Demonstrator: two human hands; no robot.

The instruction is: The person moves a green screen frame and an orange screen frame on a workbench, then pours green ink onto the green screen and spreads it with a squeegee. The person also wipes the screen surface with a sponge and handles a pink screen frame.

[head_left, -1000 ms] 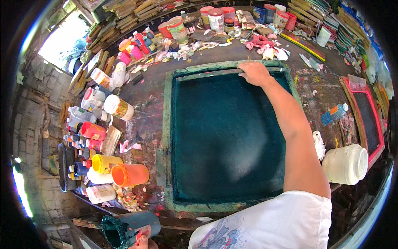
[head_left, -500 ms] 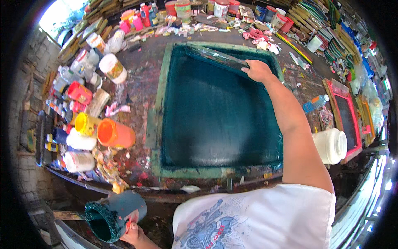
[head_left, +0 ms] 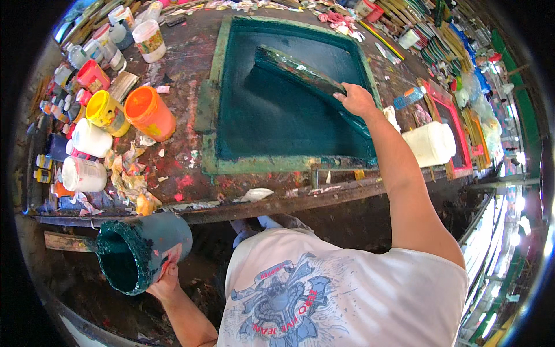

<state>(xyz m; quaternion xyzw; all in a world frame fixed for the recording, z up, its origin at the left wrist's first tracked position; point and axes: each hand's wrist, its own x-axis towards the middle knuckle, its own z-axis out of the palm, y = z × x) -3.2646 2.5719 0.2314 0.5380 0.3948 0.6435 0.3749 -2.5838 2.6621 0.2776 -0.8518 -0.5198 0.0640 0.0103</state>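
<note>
R hand [head_left: 357, 102] grips squeegee [head_left: 298, 70] by its R end, slanted inside screen frame [head_left: 260, 166]; L hand [head_left: 166, 280] clasps inky tub [head_left: 167, 234], nearside L of frame, tipped outward, prob. to keep it off shirt [head_left: 352, 295].

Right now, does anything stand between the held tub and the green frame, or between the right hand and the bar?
Nothing visible separates the right hand from the bar it grips. Between the tub in the left hand and the green frame runs the table's front edge; a crumpled wad lies toward the left.
</note>
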